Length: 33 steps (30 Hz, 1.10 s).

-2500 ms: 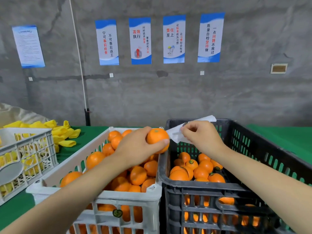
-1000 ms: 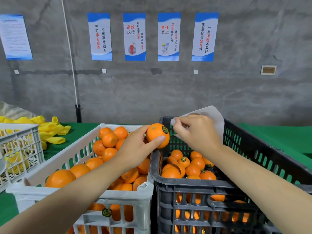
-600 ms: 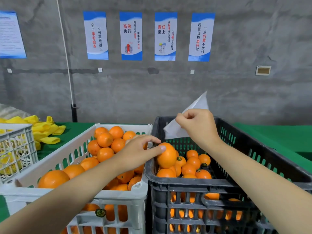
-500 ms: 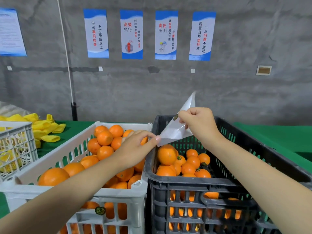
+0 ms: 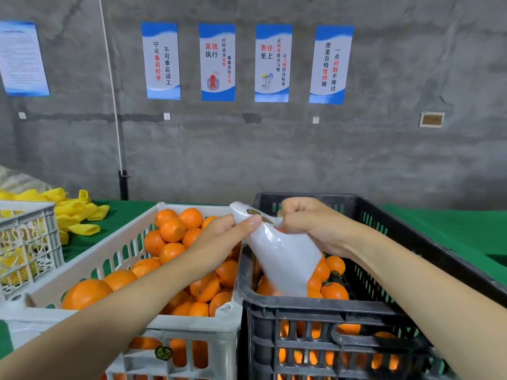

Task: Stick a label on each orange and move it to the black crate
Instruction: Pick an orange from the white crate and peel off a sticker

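Both hands are up over the near left corner of the black crate (image 5: 315, 305) right now. My left grip (image 5: 220, 237) is pinching the top of the white label sheet (image 5: 285, 259), thumb pressed flat on its front just beside a small dark label (image 5: 253, 212) at the sheet's upper edge. My right grip (image 5: 310, 223) is curled in a fist round the sheet's right side, knuckles up. The sheet hangs down from both hands, bowed and tilted, its lower end in front of the oranges in the black crate (image 5: 334, 292), several of which show dark round stickers. No orange is in either hand. The unlabelled oranges (image 5: 172, 229) are heaped in the white crate (image 5: 115, 248), which stands touching the black one on its left, under my left forearm. Both crates sit on the green surface (image 5: 439, 229). Further left there's a pile of yellow cloth pieces (image 5: 79, 212), and four blue and white posters (image 5: 218, 61) hang on the grey wall.
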{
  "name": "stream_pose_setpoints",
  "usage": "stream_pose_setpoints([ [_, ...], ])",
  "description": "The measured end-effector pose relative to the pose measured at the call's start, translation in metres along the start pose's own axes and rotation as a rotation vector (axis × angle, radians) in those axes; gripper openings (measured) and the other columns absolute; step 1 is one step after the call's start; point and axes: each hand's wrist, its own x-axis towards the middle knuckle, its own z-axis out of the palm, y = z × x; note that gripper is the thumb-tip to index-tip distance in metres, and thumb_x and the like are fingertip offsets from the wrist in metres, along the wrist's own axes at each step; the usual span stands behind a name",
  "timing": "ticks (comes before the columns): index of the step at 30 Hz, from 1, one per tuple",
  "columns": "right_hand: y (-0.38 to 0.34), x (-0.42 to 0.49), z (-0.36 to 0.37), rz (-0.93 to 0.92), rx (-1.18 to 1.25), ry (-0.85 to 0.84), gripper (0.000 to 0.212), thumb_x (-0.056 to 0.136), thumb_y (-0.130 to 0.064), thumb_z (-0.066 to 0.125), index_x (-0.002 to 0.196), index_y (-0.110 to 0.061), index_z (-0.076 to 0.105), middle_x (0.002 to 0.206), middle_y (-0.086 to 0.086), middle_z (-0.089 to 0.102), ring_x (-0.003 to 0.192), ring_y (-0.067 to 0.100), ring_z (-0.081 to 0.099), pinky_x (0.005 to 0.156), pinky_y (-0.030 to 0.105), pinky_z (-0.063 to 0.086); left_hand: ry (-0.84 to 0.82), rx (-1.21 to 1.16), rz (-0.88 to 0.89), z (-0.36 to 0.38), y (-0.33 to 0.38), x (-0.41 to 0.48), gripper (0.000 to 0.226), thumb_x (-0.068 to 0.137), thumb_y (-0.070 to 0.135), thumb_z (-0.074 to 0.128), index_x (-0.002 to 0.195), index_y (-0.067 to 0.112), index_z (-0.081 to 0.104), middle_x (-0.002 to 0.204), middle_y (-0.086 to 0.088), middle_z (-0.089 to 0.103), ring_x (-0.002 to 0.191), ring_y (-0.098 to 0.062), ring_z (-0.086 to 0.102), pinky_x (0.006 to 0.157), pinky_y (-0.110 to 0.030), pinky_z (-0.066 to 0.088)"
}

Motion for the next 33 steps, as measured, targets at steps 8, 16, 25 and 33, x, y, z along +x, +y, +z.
stream_pose_setpoints([
  [8, 0.009, 0.004, -0.006, -0.24, -0.507, 0.323, 0.024, 0.081, 0.001, 0.07, 0.075, -0.022, 0.064, 0.073, -0.008, 0.066, 0.067, 0.005, 0.059, 0.065, 0.025, 0.052, 0.071, 0.083, -0.02, -0.006, -0.006, 0.004, 0.012, 0.096, 0.014, 0.064, 0.1, 0.016, 0.074, 0.103, 0.002, 0.078, 0.096, -0.011, 0.074, 0.077, -0.021, 0.057],
  [16, 0.011, -0.002, 0.006, -0.672, -1.147, 0.409, 0.013, 0.088, -0.018, 0.068, 0.098, -0.017, 0.076, 0.1, -0.002, 0.064, 0.098, 0.024, 0.057, 0.084, 0.041, 0.043, 0.113, 0.313, 0.164, -0.007, -0.01, 0.002, 0.01, 0.094, 0.025, 0.069, 0.101, 0.029, 0.075, 0.1, 0.012, 0.077, 0.096, -0.006, 0.071, 0.079, -0.024, 0.056],
  [25, 0.017, 0.001, 0.012, -0.601, -1.075, 0.207, 0.028, 0.092, -0.037, 0.067, 0.113, -0.021, 0.075, 0.115, -0.009, 0.068, 0.112, 0.013, 0.056, 0.095, 0.042, 0.044, 0.022, 0.644, 0.319, -0.007, -0.007, -0.003, 0.042, 0.091, 0.041, 0.041, 0.109, 0.014, 0.068, 0.105, 0.001, 0.066, 0.105, -0.02, 0.055, 0.095, -0.041, 0.042],
  [33, 0.017, 0.002, 0.01, -0.522, -1.066, 0.161, 0.027, 0.091, -0.035, 0.069, 0.113, -0.02, 0.076, 0.121, -0.009, 0.068, 0.117, 0.012, 0.054, 0.1, 0.041, 0.039, 0.014, 0.734, 0.315, -0.009, -0.012, -0.003, 0.033, 0.084, 0.019, 0.051, 0.062, 0.024, 0.026, 0.069, 0.006, 0.031, 0.076, -0.006, 0.037, 0.07, -0.027, 0.024],
])
